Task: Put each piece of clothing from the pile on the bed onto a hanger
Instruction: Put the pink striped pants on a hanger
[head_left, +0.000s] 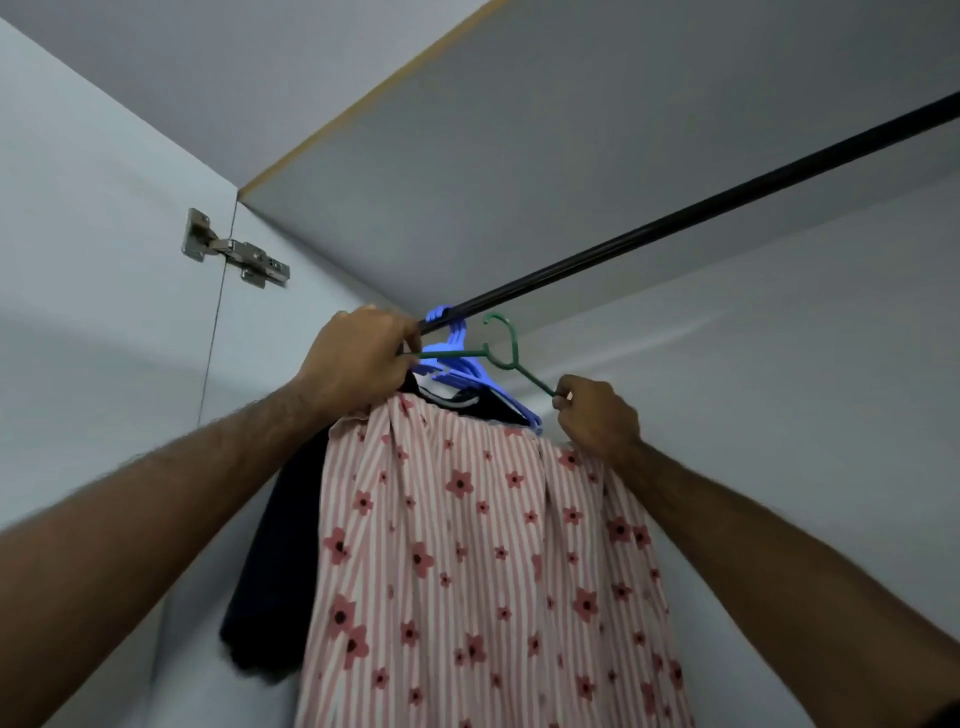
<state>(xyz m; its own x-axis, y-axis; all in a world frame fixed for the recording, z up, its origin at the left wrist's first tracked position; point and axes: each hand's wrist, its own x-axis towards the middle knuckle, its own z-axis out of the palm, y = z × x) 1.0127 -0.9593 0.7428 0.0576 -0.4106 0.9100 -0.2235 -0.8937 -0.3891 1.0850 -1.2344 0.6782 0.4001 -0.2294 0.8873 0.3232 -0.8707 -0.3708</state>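
Two hands grip a green hanger (511, 358): left hand (358, 364) at one end, right hand (597, 415) at the other, striped floral garment (467, 545) draped below.

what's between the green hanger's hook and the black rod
Nothing in the head view: the green hanger's hook hangs just below the black rod with bare wall behind, not yet hooked on. The blue hangers already hang to its left.

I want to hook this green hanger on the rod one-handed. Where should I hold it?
Probably at the neck of the green hanger, just under its hook, reaching up from below. The hook is free and points upward near the rod; the left hand and right hand now pinch the hanger's two ends.
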